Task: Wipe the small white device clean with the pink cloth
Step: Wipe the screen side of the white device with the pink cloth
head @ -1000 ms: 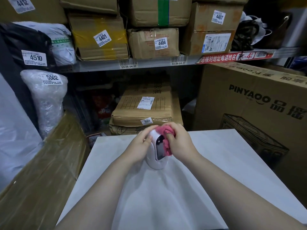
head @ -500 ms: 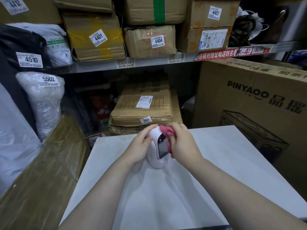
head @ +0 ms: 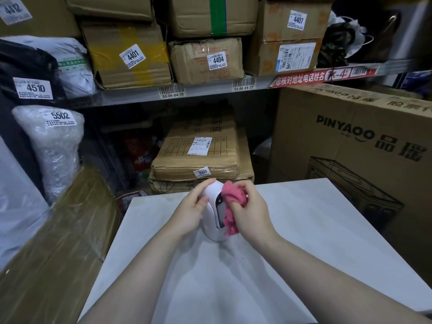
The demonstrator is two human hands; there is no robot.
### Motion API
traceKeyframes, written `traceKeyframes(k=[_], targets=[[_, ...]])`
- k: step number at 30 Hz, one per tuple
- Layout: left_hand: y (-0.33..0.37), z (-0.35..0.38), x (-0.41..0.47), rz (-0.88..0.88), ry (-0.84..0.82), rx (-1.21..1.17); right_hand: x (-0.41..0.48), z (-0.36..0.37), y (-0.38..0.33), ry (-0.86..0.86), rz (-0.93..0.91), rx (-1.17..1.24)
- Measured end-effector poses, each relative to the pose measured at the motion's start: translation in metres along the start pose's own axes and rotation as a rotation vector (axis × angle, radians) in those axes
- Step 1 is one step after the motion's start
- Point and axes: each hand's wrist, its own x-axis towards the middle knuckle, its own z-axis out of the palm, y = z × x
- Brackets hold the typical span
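1. Head view: the left hand [head: 189, 211] is curling round the device [head: 210, 199], bracing it upright on the table [head: 304, 218], probably so that wiping is not sliding it.
2. The right hand [head: 251, 212] is gripping the bunched cloth [head: 233, 195] in curled fingers and pressing it against the device's dark front panel.
3. The device is standing between both hands near the table's far edge, looking white, rounded and glossy.
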Motion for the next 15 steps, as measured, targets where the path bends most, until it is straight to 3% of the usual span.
traceKeyframes(k=[4,6,15], targets=[[0.003,0.002,-0.003,-0.026,0.023,-0.066,-0.014,0.013,0.0,-0.2,-0.204,-0.339],[0.003,0.002,-0.001,-0.028,0.016,-0.058,-0.016,0.017,-0.001,-0.218,-0.241,-0.473],[0.004,0.001,-0.001,-0.018,0.015,-0.011,-0.014,0.007,0.003,-0.109,-0.241,-0.337]])
